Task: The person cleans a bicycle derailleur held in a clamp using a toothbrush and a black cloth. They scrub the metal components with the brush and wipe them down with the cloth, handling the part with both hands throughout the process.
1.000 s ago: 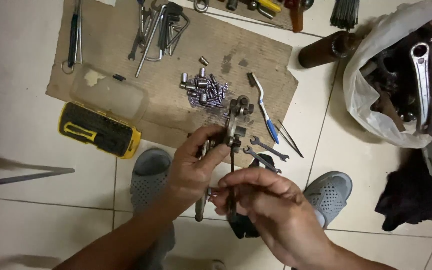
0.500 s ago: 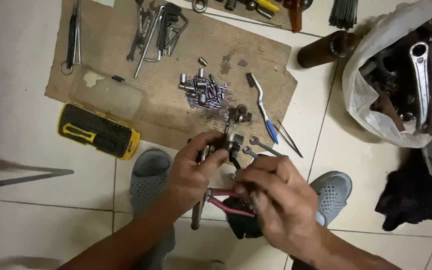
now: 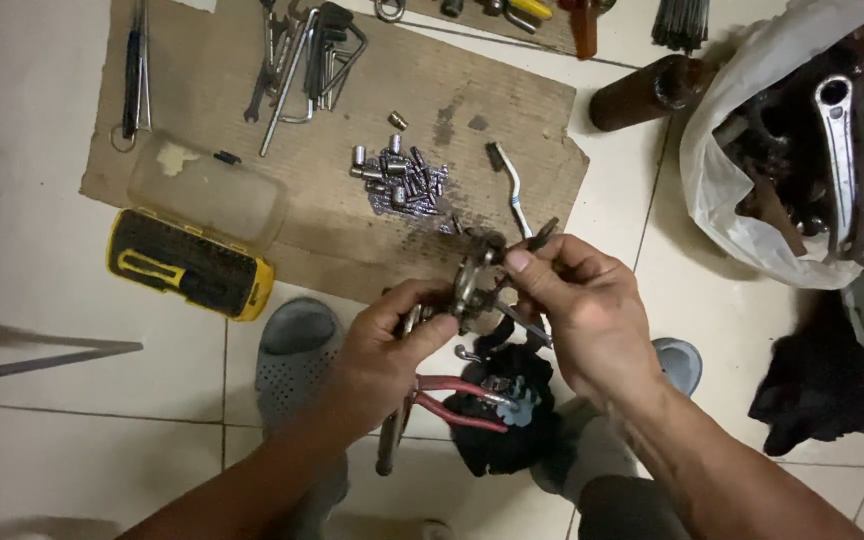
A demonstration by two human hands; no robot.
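A small greasy metal mechanism (image 3: pixel 479 272) is held up over the floor by both hands. My left hand (image 3: pixel 384 345) grips its lower part from the left, along with a metal bar (image 3: pixel 392 440) that hangs down below the palm. My right hand (image 3: pixel 582 315) pinches the top of the mechanism from the right with thumb and fingers. Red-handled pliers (image 3: pixel 457 400) lie on the floor under the hands, beside a black cloth (image 3: pixel 502 435).
A cardboard sheet (image 3: pixel 222 180) on the tiled floor carries several sockets and bits (image 3: pixel 402 178), hex keys and wrenches (image 3: pixel 302 60), a toothbrush (image 3: pixel 510 190) and an open yellow bit case (image 3: pixel 192 262). A white bag of crank parts (image 3: pixel 812 150), a brown bottle (image 3: pixel 647 95) and grey sandals (image 3: pixel 292 355) lie around.
My right hand has risen from low by the pliers to the top of the mechanism. The pliers now lie on the floor. The view has shifted slightly.
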